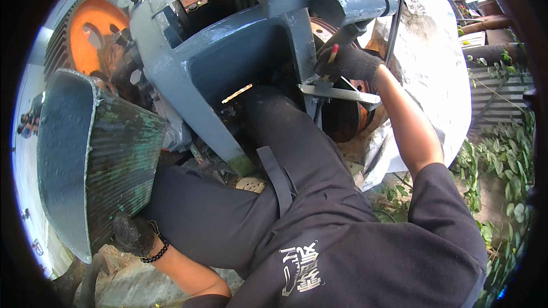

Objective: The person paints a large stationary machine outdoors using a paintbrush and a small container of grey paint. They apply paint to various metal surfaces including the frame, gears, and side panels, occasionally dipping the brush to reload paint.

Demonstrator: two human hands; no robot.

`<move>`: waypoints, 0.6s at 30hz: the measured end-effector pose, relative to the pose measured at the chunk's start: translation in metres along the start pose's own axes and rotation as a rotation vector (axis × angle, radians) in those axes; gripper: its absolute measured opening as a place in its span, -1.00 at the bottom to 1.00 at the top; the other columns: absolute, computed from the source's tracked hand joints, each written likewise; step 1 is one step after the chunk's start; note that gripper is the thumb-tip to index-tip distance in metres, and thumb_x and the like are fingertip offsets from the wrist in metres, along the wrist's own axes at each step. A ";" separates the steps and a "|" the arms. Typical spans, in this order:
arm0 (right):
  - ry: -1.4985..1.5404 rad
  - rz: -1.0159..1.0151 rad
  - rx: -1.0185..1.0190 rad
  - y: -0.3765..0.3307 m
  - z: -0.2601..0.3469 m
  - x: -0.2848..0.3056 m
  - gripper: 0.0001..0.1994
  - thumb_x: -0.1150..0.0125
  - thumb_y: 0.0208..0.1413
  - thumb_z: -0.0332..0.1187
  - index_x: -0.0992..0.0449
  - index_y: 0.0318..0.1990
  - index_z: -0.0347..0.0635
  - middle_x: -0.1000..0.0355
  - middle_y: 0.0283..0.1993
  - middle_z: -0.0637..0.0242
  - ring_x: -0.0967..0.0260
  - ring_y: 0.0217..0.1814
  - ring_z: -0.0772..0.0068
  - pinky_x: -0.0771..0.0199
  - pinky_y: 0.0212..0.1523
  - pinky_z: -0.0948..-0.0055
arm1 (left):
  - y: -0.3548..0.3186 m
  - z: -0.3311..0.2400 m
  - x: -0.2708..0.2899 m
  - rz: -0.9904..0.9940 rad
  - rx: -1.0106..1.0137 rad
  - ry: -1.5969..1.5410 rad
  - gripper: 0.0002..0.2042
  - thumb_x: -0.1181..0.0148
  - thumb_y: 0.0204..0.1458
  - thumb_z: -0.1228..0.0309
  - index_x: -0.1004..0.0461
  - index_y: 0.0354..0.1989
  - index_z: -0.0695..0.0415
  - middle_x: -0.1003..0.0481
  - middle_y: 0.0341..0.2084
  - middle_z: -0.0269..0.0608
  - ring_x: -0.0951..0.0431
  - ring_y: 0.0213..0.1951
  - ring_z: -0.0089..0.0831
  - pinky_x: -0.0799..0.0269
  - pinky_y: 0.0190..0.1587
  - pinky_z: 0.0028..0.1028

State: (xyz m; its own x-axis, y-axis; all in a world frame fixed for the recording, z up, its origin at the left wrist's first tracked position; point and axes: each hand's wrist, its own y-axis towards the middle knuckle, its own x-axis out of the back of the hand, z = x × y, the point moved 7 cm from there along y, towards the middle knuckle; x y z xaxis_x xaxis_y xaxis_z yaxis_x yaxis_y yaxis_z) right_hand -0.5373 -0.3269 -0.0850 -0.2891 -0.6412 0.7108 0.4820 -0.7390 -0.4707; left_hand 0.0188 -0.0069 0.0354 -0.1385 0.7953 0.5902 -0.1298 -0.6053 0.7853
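Note:
My right hand (355, 64), in a dark glove, is closed around a slim paintbrush (330, 69) with a red-tipped handle. It works at the right side of a blue-grey painted machine frame (200, 60), just above a pale flat metal bar (342, 93). The fingers partly hide the brush's lower end. My left hand (132, 235), also gloved and with a beaded bracelet at the wrist, is curled beside the lower edge of a ribbed metal chute (123, 154) with worn green paint. What its fingers hold, if anything, is hidden.
An orange toothed wheel (94, 31) stands at the upper left. Rusty round parts (342, 120) sit below the bar. My leg (285, 125) reaches under the frame. A pale sheet (428, 80) hangs at right, with leafy plants (502, 171) beyond. A dark cable (395, 17) runs down near my right hand.

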 end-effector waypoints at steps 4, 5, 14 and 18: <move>-0.401 -0.126 0.247 -0.001 0.003 -0.026 -0.70 -0.39 0.06 -0.40 -0.71 -0.01 -0.12 -0.65 0.01 0.21 -0.60 0.09 0.23 -0.59 0.13 0.30 | 0.006 0.000 0.005 0.078 0.081 0.210 -0.83 -0.33 0.18 0.48 -0.66 -0.09 0.22 -0.68 -0.09 -0.02 -0.69 -0.02 -0.01 -0.55 0.18 -0.05; -0.541 -0.183 0.363 -0.012 0.029 -0.027 -0.70 -0.39 0.06 -0.39 -0.71 -0.01 -0.10 -0.64 0.03 0.20 -0.59 0.11 0.22 -0.59 0.14 0.28 | 0.009 -0.001 0.013 0.104 0.076 0.286 -0.88 -0.34 0.15 0.49 -0.70 -0.17 0.21 -0.73 -0.17 -0.05 -0.74 -0.09 -0.02 -0.60 0.13 -0.03; -0.705 -0.510 0.204 -0.067 0.022 0.031 -0.60 -0.30 0.07 -0.45 -0.66 0.11 -0.01 -0.58 0.13 0.27 -0.56 0.17 0.13 -0.60 0.17 0.20 | 0.010 0.003 -0.002 0.060 0.045 0.114 -0.65 -0.38 0.18 0.40 -0.57 0.12 0.19 -0.49 0.19 0.03 -0.47 0.27 0.03 -0.33 0.38 -0.05; -0.711 -0.338 0.324 -0.031 -0.001 -0.006 -0.67 -0.35 0.06 -0.43 -0.69 0.02 -0.04 -0.58 0.10 0.30 -0.57 0.11 0.17 -0.60 0.18 0.24 | 0.016 -0.003 0.000 0.052 0.143 0.201 -0.88 -0.37 0.14 0.49 -0.70 -0.17 0.17 -0.72 -0.12 -0.05 -0.71 0.00 0.02 -0.53 0.20 0.02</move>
State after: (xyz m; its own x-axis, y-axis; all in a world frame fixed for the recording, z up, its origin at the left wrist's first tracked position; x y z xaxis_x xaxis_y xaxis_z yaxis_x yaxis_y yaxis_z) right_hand -0.5509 -0.3005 -0.0748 0.0762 -0.0343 0.9965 0.7079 -0.7020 -0.0783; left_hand 0.0143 -0.0168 0.0473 -0.3355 0.7323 0.5927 0.0208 -0.6232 0.7818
